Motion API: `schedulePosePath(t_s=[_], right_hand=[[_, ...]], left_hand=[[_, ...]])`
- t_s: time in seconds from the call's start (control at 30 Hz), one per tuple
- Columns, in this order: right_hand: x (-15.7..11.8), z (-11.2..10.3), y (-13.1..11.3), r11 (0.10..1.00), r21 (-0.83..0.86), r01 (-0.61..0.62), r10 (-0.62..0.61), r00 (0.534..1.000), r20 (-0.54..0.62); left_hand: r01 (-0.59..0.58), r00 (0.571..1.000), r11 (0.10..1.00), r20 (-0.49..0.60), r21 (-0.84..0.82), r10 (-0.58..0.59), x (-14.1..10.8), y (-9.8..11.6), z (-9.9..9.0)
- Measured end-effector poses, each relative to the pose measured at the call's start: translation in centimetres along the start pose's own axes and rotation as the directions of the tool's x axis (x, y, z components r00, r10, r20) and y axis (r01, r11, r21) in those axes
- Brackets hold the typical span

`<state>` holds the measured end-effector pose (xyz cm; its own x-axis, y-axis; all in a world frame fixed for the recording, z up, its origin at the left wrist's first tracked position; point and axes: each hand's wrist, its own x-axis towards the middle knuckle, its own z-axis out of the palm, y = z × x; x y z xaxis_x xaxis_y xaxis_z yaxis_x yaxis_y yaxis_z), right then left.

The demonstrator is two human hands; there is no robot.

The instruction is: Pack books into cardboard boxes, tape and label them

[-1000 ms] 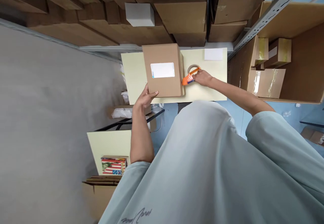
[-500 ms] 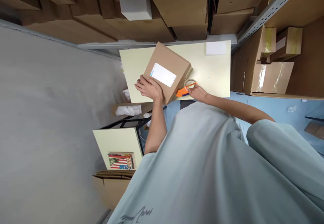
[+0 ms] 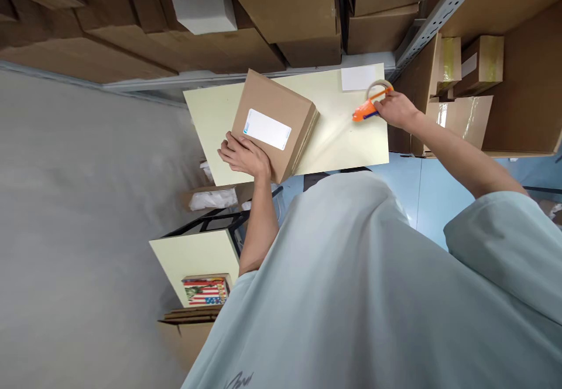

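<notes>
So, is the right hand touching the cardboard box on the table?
Apart. The head view shows the right hand holding the orange tape dispenser, with pale tabletop visible between them and the cardboard box.

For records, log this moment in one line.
left hand: touching labelled box | right hand: holding tape dispenser | box: askew on table

Bare hands: two, left hand [image 3: 246, 156] and right hand [image 3: 397, 109]
Tape dispenser [image 3: 365, 111]: one, orange
Labelled carton [image 3: 281, 99] on the table [image 3: 342, 143]: one
White label [image 3: 267, 129] on that carton: one
White sheet [image 3: 356, 78] near the table's far right corner: one
White box [image 3: 202, 8] among shelf cartons [image 3: 283, 2]: one
Small cartons [image 3: 461, 120] in the open carton [image 3: 524, 93]: at least three
Flag-covered book [image 3: 205, 291]: one
</notes>
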<state>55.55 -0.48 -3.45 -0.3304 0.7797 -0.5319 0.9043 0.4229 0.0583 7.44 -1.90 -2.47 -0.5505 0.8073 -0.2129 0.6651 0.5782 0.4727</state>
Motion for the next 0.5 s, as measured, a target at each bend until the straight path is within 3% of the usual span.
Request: schedulePosePath(t_s=[0.07,0.17,0.27,0.37,0.5], right_hand=[[3.9,-1.4,-0.1,1.0,-0.019,-0.01,0.01,1.0,-0.013],[9.7,-3.8,-2.7,1.0,0.014,-0.024,0.025,0.999,-0.041],[13.3,-5.5,-5.3,0.999,0.011,0.036,-0.035,0.996,-0.083],[14.2,-5.5,-6.8,0.992,-0.043,0.116,-0.12,0.988,-0.097],[11.8,-3.6,-8.3,0.967,0.087,0.238,-0.234,0.971,-0.052]], left_hand=[[-0.033,0.999,0.999,-0.037,-0.015,0.032,0.0,-0.1,0.3],[-0.075,0.99,0.996,-0.113,0.047,0.08,0.5,-0.7,0.7],[-0.079,0.994,0.996,-0.075,0.048,0.083,1.1,-1.5,1.0],[-0.11,0.994,0.994,0.026,0.004,0.11,1.9,-2.2,0.6],[-0.253,0.966,0.967,0.064,0.024,0.252,4.2,-2.5,-1.3]])
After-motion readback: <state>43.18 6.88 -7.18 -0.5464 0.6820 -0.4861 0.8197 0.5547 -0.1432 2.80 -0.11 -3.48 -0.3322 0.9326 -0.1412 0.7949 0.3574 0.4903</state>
